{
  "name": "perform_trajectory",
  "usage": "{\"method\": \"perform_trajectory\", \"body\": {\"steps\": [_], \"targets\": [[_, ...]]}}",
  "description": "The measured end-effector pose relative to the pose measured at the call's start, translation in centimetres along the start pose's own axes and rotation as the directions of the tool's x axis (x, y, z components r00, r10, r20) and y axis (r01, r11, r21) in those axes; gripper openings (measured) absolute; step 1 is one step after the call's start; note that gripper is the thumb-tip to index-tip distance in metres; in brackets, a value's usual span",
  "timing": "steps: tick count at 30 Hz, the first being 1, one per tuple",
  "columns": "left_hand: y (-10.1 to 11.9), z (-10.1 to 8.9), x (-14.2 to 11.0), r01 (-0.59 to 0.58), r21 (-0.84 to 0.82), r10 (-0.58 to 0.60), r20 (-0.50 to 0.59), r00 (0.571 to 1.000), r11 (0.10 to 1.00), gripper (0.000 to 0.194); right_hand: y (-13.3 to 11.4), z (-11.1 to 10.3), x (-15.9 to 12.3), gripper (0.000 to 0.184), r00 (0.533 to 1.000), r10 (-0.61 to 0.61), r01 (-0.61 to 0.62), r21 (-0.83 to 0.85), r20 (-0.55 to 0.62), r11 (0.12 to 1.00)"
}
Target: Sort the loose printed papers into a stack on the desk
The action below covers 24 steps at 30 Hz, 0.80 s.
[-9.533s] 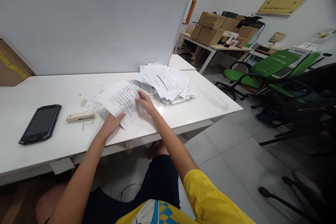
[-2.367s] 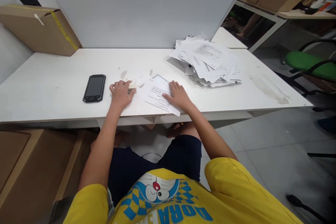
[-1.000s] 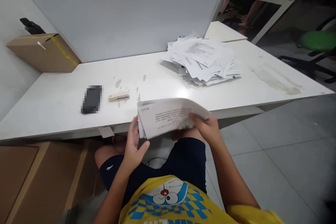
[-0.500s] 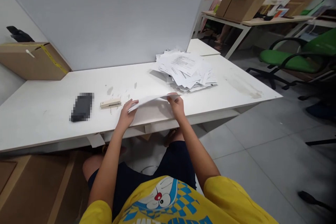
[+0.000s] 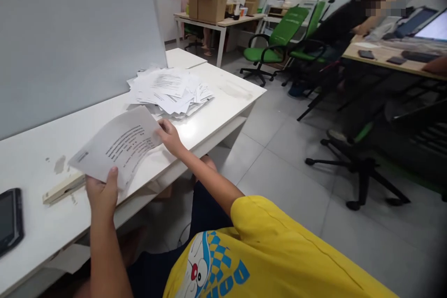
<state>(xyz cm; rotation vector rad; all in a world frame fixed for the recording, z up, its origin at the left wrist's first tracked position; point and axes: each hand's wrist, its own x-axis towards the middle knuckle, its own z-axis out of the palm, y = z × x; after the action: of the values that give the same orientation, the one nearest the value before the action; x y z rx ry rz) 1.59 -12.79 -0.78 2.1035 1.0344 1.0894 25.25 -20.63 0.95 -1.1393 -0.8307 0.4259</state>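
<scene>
Printed paper sheets (image 5: 118, 144) are held up between my two hands over the front of the white table, tilted so that the text shows. At their lower left edge my left hand (image 5: 103, 193) grips them, thumb on top. My right hand (image 5: 169, 137) pinches their right edge. Just beyond my left hand lies a cream stapler (image 5: 63, 188), its right end partly hidden by the paper. A large untidy pile of printed papers (image 5: 171, 88) rests behind my right hand. How many sheets I hold I cannot tell.
A black phone (image 5: 9, 219) lies at the table's left. Behind stands a whiteboard (image 5: 77, 37). Across the room are cardboard boxes (image 5: 209, 2) on a desk, green chairs (image 5: 275, 42), and a seated person (image 5: 331, 23) at another desk with a laptop.
The view has swung right, bringing the chairs and a person into sight. The papers, seen edge-on half a second ago, are now tilted with print showing. Earlier, my left hand was on the stapler.
</scene>
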Motion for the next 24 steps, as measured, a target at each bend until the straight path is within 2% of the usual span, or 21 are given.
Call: {"method": "perform_trajectory", "body": {"steps": [3, 5, 7, 11, 16, 21, 24], "targets": [[1.3, 0.2, -0.3, 0.101, -0.157, -0.118, -0.102, 0.988, 0.982, 0.051, -0.2, -0.4, -0.3, 0.007, 0.998, 0.051, -0.051, 0.001, -0.032, 0.999], [1.9, 0.5, -0.4, 0.140, -0.220, -0.165, -0.104, 0.981, 0.965, 0.052, -0.1, -0.7, -0.1, 0.008, 0.992, 0.128, -0.128, -0.037, 0.018, 0.991], [2.1, 0.8, -0.4, 0.137, -0.255, -0.175, -0.134, 0.975, 0.957, 0.052, -0.1, -0.9, 0.4, 0.007, 0.986, 0.136, -0.129, -0.082, 0.098, 0.988], [2.1, 0.7, -0.4, 0.067, -0.258, -0.127, -0.222, 0.967, 0.964, 0.061, 0.2, -0.8, 1.0, 0.003, 0.980, 0.054, -0.036, -0.093, 0.193, 0.995], [1.5, 0.3, -0.3, 0.051, -0.253, -0.097, -0.173, 0.980, 0.966, 0.075, 1.3, -0.2, 0.9, 0.007, 0.974, 0.167, -0.149, -0.121, 0.155, 0.981], [0.6, 1.1, 0.3, -0.078, -0.291, 0.028, -0.171, 0.985, 0.953, 0.067, 1.6, -0.1, 1.7, 0.021, 0.973, 0.169, -0.142, -0.171, 0.157, 0.975], [0.5, 1.2, -0.3, -0.113, -0.194, 0.079, -0.178, 0.981, 0.974, 0.066, 1.1, -0.9, 1.3, 0.025, 0.975, 0.172, -0.138, -0.222, 0.142, 0.965]]}}
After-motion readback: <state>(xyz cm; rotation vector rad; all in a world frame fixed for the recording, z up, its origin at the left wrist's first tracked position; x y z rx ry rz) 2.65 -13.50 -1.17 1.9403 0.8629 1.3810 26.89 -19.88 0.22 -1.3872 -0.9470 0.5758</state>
